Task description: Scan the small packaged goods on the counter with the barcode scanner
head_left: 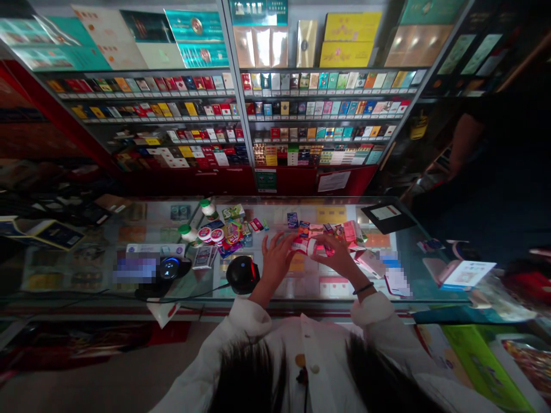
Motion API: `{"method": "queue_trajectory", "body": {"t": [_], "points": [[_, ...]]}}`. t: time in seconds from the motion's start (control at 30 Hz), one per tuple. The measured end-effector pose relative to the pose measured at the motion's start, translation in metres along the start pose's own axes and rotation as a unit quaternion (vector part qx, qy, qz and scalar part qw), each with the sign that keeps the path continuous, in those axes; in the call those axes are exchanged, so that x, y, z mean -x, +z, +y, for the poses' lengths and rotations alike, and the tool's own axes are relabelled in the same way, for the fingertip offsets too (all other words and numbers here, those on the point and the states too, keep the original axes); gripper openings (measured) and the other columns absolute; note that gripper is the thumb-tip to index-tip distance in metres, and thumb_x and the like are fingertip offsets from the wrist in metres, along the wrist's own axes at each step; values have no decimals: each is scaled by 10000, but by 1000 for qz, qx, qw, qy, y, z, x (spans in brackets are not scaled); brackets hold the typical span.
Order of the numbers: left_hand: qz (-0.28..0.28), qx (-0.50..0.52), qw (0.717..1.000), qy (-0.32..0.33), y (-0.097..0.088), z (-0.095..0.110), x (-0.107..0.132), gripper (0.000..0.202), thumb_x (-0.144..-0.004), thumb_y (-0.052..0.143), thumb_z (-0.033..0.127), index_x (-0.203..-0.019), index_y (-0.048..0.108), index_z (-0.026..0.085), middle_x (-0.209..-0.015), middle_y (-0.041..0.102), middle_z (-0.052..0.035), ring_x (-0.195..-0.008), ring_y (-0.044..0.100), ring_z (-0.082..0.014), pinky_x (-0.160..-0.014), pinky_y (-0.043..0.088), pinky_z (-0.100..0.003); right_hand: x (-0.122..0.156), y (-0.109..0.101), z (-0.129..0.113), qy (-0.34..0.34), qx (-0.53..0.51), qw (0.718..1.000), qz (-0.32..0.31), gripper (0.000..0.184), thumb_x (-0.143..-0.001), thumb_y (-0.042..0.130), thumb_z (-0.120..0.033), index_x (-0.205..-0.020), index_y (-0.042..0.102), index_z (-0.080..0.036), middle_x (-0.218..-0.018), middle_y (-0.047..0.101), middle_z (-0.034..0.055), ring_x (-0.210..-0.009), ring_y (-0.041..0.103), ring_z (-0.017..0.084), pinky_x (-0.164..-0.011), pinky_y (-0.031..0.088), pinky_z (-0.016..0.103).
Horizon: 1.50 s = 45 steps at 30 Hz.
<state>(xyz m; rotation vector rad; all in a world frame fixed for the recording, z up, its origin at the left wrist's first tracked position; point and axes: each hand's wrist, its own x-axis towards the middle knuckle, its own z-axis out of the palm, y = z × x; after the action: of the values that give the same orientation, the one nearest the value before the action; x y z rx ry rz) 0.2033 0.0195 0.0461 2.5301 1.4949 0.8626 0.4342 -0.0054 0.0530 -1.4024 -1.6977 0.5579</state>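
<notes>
Above the glass counter (275,281), my left hand (276,257) and my right hand (338,256) both grip a small pink bottle with a white end (303,246). The bottle lies sideways between them, its white end toward my right hand. Behind and beside my right hand is a pile of pink and red small packets (349,230). A dark blue small box (293,219) stands just beyond the bottle. Left of my left hand are two round tubs with red-and-white lids (216,236), white bottles with green caps (209,209) and several colourful packets (233,232).
A black scanner-like device (241,274) with a red light sits close to my left forearm, its cable running left. Further left is another dark device (172,268). On the right are a black tablet-like panel (387,217) and a standing card (467,275). Shelves of cigarette packs (322,106) rise behind.
</notes>
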Motion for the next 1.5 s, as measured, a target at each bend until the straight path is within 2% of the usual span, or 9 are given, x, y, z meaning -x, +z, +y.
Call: {"method": "queue_trajectory", "body": {"t": [0.1,0.17,0.33,0.6,0.83,0.97,1.13,1.27,1.5], "points": [[0,-14,1000,-21,8,3,7,484,-998,558,310,-1480,523,337,-1444,652,-48,-1469,457,-262,-1286,185,-575,7,13,1,8,57,998,8,476,-788,774,-534,-1167,707,-253,-1179,745,64,-1105,684,281,-1212,220,605],[-5,-31,998,-45,16,4,15,557,-994,547,299,-1543,453,319,-1519,586,-58,-1502,417,-270,-1276,226,-576,13,23,1,12,95,995,31,448,-792,759,-529,-1141,704,-253,-1165,746,62,-1158,654,294,-1221,153,611],[-42,-66,991,-110,37,1,40,758,-967,582,311,-1646,253,238,-1666,380,-94,-1565,301,-312,-1259,298,-560,22,44,3,6,131,990,57,386,-817,720,-533,-1086,698,-257,-1103,754,46,-1135,640,289,-1210,135,585],[-38,-77,988,-132,43,-2,53,726,-983,579,351,-1637,290,226,-1685,332,-131,-1573,276,-331,-1250,332,-516,24,53,13,-18,115,990,74,405,-826,715,-568,-1083,686,-257,-1066,754,29,-1078,650,278,-1195,133,575],[3,-112,987,-114,13,2,65,692,-1019,480,320,-1655,228,213,-1683,340,-101,-1589,244,-282,-1285,248,-519,29,70,6,-28,142,983,110,381,-827,726,-542,-1063,690,-244,-1043,752,36,-1053,643,274,-1188,156,557],[65,-122,978,-156,-20,-27,70,650,-1050,419,418,-1641,277,187,-1636,420,-123,-1576,280,-288,-1285,215,-535,32,91,-3,-39,154,982,101,381,-816,753,-521,-1067,683,-243,-1031,751,41,-1076,629,285,-1187,128,572],[85,-113,975,-169,-51,-74,83,585,-1078,330,391,-1625,320,185,-1631,431,-120,-1585,255,-281,-1287,185,-535,33,118,-17,-66,156,983,75,400,-795,791,-481,-1092,664,-244,-1050,741,48,-1089,616,282,-1189,129,570],[74,-111,976,-171,-56,-95,95,555,-1089,282,363,-1610,354,187,-1630,437,-106,-1587,249,-259,-1290,175,-512,36,130,-31,-89,161,980,78,364,-806,780,-469,-1071,662,-249,-1030,733,46,-1088,606,284,-1197,113,584],[72,-100,975,-185,-54,-102,99,558,-1093,253,366,-1608,354,176,-1635,428,-102,-1595,225,-249,-1294,157,-498,40,138,-39,-106,185,974,79,330,-832,756,-474,-1045,663,-239,-1007,713,49,-1066,595,283,-1188,152,590]]}}
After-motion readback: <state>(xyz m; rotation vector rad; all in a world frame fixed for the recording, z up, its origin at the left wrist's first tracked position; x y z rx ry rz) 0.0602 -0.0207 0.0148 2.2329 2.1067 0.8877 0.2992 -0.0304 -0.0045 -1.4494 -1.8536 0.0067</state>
